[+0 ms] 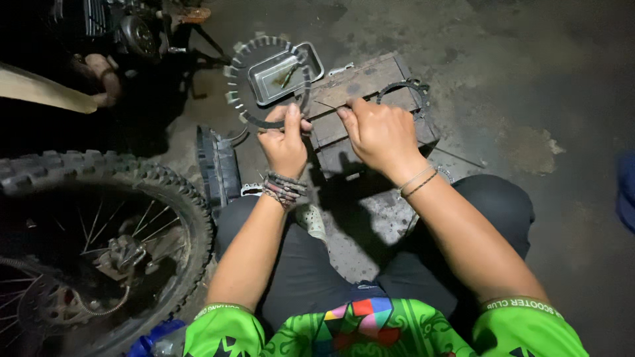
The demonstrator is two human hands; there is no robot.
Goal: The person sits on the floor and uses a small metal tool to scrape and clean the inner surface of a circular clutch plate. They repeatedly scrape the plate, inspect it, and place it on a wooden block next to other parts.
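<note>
Head view, looking straight down at a person seated on a dark concrete floor (529, 79). Left hand (286, 142), just left of frame centre, is closed around the lower rim of a flat grey metal ring with notched outer teeth (239, 86); thumb lies on top, fingers curl beneath. The ring extends up and to the left from that hand, standing tilted, its open centre framing a small shallow rectangular steel tray (311, 58) on the floor behind. Right hand (382, 132), at centre, is pinched shut on a thin straight wire-like tool (324, 105); what the tool is exactly cannot be told. Its long axis runs from the right fingertips leftward toward the ring's rim beside the left thumb, so the working point sits between the two hands, nearer the left. Both hands hover above a worn dark wooden crate (370, 82). A second toothed ring, darker (405, 92), lies flat on the crate, just above the right hand. Lower left of the frame: a knobby spoked motorcycle wheel (99, 231).
</note>
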